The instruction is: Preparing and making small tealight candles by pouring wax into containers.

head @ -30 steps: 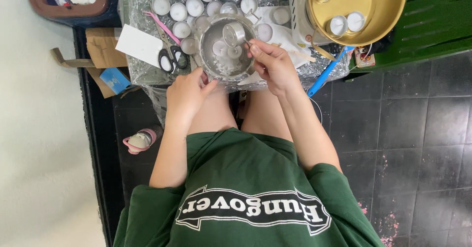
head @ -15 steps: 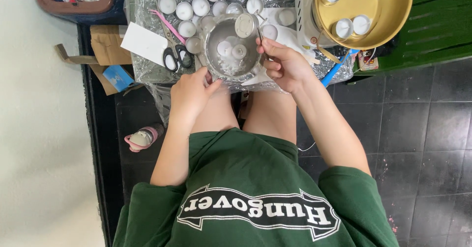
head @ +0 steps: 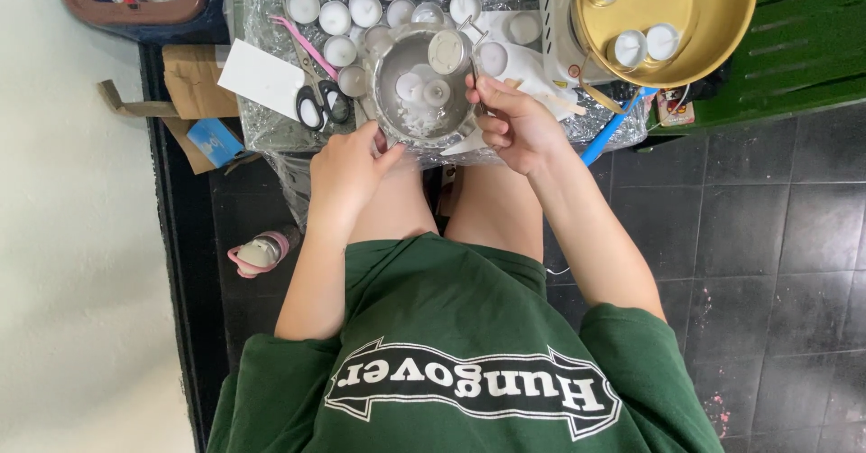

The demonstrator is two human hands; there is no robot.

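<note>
Lifted higher, right hand seemingly pinches tongs; left hand grips bowl.

Looks like a small home craft corner for candle-making, set low over a dark tiled floor beside a pale wall. Shown by rows of small white tealight cups on a foil-covered worktop, just beyond the steel bowl held between both hands. Also by a gold tray of filled cups right of the grip, scissors and cardboard scraps left of it.
</note>
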